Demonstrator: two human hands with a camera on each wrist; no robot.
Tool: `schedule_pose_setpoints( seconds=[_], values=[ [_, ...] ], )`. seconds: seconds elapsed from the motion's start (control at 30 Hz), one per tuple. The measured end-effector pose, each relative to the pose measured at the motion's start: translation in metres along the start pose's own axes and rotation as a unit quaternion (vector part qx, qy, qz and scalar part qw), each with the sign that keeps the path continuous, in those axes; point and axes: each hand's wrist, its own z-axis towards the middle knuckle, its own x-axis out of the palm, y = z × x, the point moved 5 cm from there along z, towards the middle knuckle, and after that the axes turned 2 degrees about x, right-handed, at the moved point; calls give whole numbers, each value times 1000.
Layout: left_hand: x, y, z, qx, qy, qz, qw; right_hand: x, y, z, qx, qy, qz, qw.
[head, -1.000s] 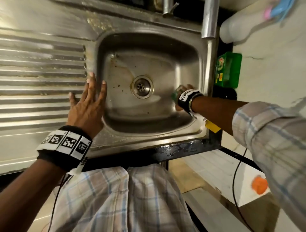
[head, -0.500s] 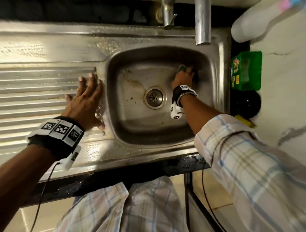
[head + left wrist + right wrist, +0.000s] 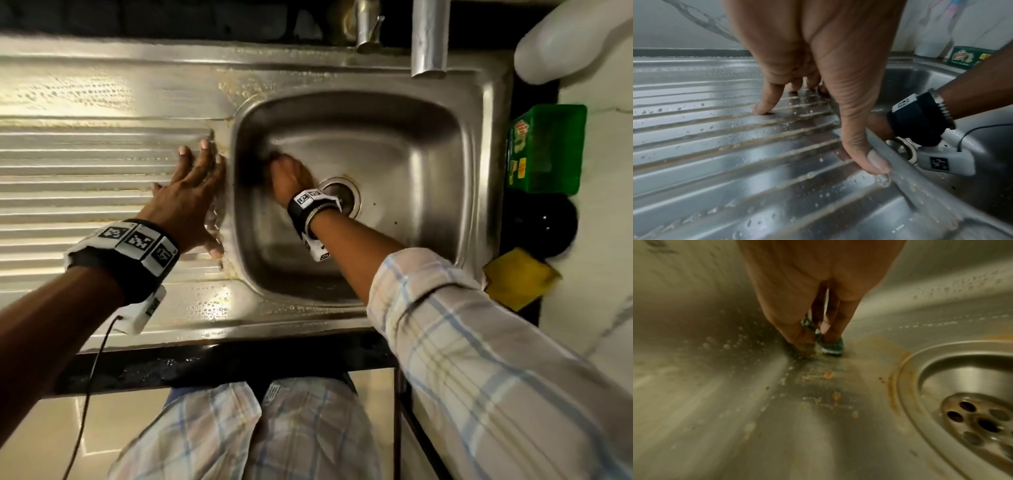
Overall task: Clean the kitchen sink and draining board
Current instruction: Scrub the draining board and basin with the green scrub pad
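A steel sink basin (image 3: 404,161) sits right of a ribbed draining board (image 3: 85,178). My right hand (image 3: 289,173) reaches into the basin's left side, left of the drain (image 3: 346,195). It grips a green scrubber (image 3: 831,346) and presses it against the basin floor near the left wall. Orange food specks (image 3: 828,374) and rusty stains lie on the floor beside the drain (image 3: 972,417). My left hand (image 3: 195,192) lies flat with spread fingers on the wet draining board (image 3: 715,146), its thumb (image 3: 869,154) along the basin's rim.
A tap spout (image 3: 430,37) hangs over the basin's back edge. On the right counter stand a green soap tub (image 3: 548,147), a black round object (image 3: 544,226), a yellow sponge (image 3: 520,277) and a white container (image 3: 575,37). Water drops dot the draining board.
My right hand has swept with the scrubber from the basin's right side, past the back right of the drain, to the left wall. My left hand stays pressed on the draining board.
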Motion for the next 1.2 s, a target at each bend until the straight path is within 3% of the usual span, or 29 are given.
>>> schedule_pose_setpoints(
  seconds=[0.1,0.17,0.23,0.3,0.37,0.4,0.5,0.57,0.7,0.83,0.93,1.0,1.07,1.13,1.2],
  values=[
    [-4,-1,-8,-4,2,-3,1000,5,0,-37,-94,130,-60,985],
    [-6,-3,-4,-7,8,-5,1000,0,-26,-50,-85,163,-86,979],
    [-7,-5,-3,-8,11,-12,1000,-26,-60,-55,-16,117,-43,992],
    [-8,-4,-5,-12,9,-12,1000,-67,-100,-56,79,-1,8,997],
    [-6,-5,-7,-11,10,-18,1000,-102,-139,-60,172,-130,21,976],
    [-6,-5,-7,-11,8,-19,1000,-111,-155,-60,213,-157,22,964],
    [-6,-5,-5,-11,5,-20,1000,-100,-184,-48,292,-131,27,947],
    [-4,-3,-5,-12,3,-17,1000,-81,-179,-40,298,-107,34,948],
    [-2,-1,-2,-10,-3,-18,1000,-37,-121,-35,218,-70,70,971],
    [-1,0,-2,-8,-9,-13,1000,4,-56,-50,31,43,70,996],
    [0,1,-1,-3,-16,-7,1000,27,-46,-71,-89,234,-3,968],
    [-1,0,-2,2,-16,-5,1000,22,-56,-82,-120,297,-55,946],
    [-1,0,-2,-1,-14,-10,1000,-6,-72,-80,-73,256,-34,963],
    [-1,0,-2,-4,-12,-15,1000,-47,-98,-72,43,104,24,993],
    [-2,-1,-3,-5,-11,-15,1000,-85,-131,-65,175,-67,49,981]
  ],
)
